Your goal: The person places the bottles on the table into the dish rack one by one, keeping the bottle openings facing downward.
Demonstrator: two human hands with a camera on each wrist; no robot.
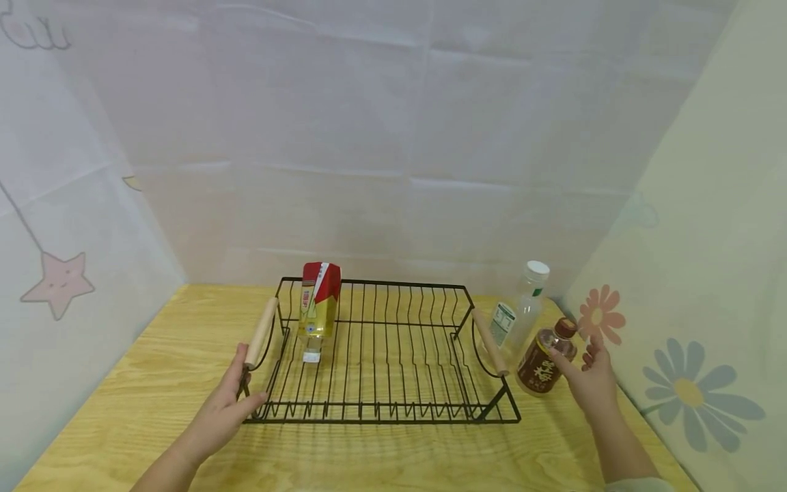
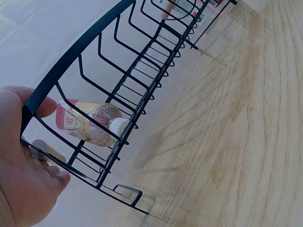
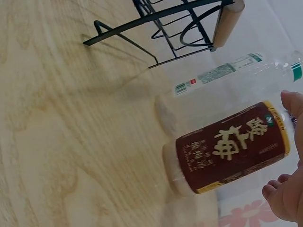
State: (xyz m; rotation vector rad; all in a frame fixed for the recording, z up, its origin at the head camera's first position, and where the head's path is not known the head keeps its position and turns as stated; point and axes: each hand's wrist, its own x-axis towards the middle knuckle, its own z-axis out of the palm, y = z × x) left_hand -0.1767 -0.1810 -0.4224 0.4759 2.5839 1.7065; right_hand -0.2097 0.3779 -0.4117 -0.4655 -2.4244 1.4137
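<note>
A black wire dish rack (image 1: 393, 372) with wooden handles stands on the wooden table. My left hand (image 1: 218, 413) grips its front left corner, thumb at the front bar and fingers by the wooden handle (image 1: 263, 333). Inside the rack, at the left, a bottle with a red and yellow label (image 1: 320, 301) leans with its white cap (image 2: 118, 126) downward. To the right of the rack stands a brown-labelled drink bottle (image 3: 233, 146) with a brown cap. My right hand (image 1: 593, 379) is beside it, thumb at its upper side and the other fingers spread apart from it.
A clear bottle with a white cap (image 1: 527, 307) stands behind the brown-labelled one, close to the rack's right handle (image 1: 490, 342). Pale cloth walls (image 1: 393, 137) enclose the table (image 1: 393, 458) at the back and both sides.
</note>
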